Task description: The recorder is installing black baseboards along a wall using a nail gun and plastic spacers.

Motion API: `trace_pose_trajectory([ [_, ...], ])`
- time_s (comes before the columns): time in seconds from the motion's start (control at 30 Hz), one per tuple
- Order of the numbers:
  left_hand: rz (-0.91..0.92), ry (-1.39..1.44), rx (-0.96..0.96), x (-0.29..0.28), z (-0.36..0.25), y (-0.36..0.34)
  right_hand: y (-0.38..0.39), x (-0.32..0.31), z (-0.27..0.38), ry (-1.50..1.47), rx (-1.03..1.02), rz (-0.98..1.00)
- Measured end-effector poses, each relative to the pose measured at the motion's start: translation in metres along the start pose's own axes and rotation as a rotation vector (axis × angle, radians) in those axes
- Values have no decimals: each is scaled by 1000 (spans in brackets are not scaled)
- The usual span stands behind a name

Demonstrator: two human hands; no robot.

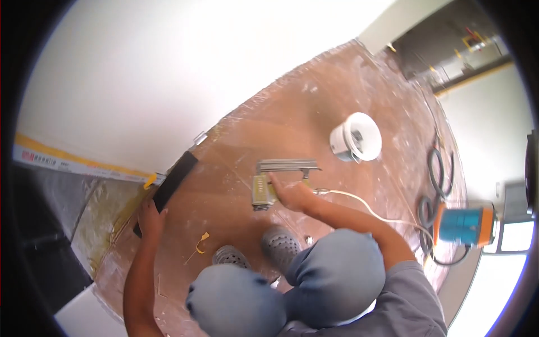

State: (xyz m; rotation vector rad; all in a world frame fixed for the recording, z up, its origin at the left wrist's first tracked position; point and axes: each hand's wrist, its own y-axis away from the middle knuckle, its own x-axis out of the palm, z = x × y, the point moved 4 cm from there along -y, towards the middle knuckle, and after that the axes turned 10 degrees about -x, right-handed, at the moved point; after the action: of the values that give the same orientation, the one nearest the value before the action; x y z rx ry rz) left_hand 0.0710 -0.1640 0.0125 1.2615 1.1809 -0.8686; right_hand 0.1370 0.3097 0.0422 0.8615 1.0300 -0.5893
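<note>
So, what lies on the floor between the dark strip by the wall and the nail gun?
In the head view the stretch between the dark strip and the nail gun is only bare covered floor; no object lies there.

The right hand (292, 195) covers the nail gun's (275, 180) handle; the left hand's (150, 218) fingertips hide behind the dark strip (171, 182).
</note>
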Motion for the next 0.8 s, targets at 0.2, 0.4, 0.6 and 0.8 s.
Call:
trace_pose_trajectory([
  [0.2, -17, 170, -26, 23, 9, -26, 114, -56, -46, -53, 470, 132],
  [0.4, 127, 284, -59, 52, 37, -45, 176, -65, -85, -75, 658, -30],
  [0.6, 21, 244, 91, 45, 36, -13, 215, -66, -128, 41, 626, 231],
  [0.8, 192, 273, 131, -9, -35, 29, 220, -39, -148, 32, 501, 80],
])
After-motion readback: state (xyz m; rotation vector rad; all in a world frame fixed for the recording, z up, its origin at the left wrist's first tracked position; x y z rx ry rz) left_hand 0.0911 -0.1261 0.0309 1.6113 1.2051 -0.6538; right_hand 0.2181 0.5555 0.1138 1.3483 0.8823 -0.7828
